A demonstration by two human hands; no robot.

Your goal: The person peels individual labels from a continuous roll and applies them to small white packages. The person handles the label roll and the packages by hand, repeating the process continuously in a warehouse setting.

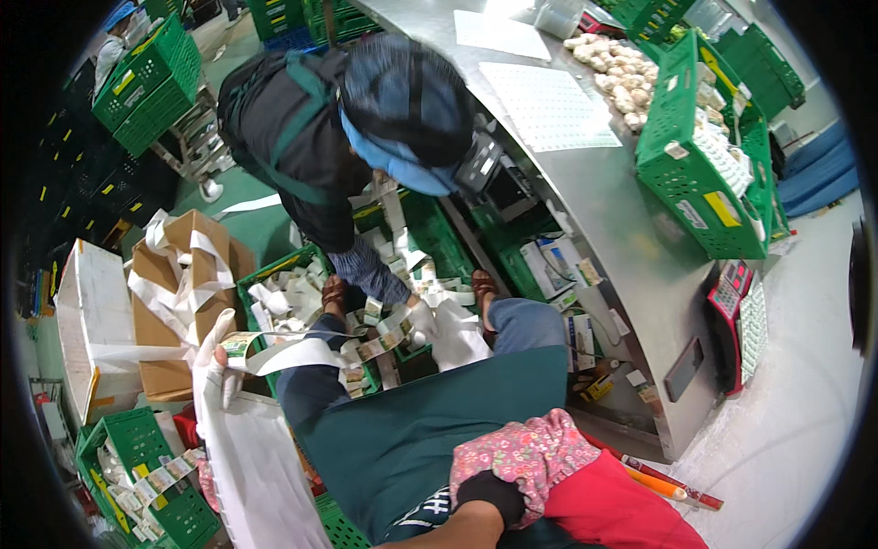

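My left hand (218, 364), in a white glove, pinches a strip of printed labels (239, 348) at the left. The strip's white backing curls and runs rightward over my knee. A white sheet (264, 473) hangs below this hand. My right wrist (473, 523) comes out of a black cuff and floral sleeve at the bottom edge. The fingers of that hand lie out of frame, low over my dark green apron (439, 412). Between my feet, a green crate (257, 288) holds many curled label strips. A co-worker's gloved hand (422, 320) reaches into the strips there.
The co-worker (295, 130) bends over the crate. At the left stands a cardboard box (161, 357) draped with white strips, above a green crate (137, 439). The steel table (638, 233) bears pale produce (621, 79), label sheets (549, 106), a red scale (727, 302) and a phone (684, 368).
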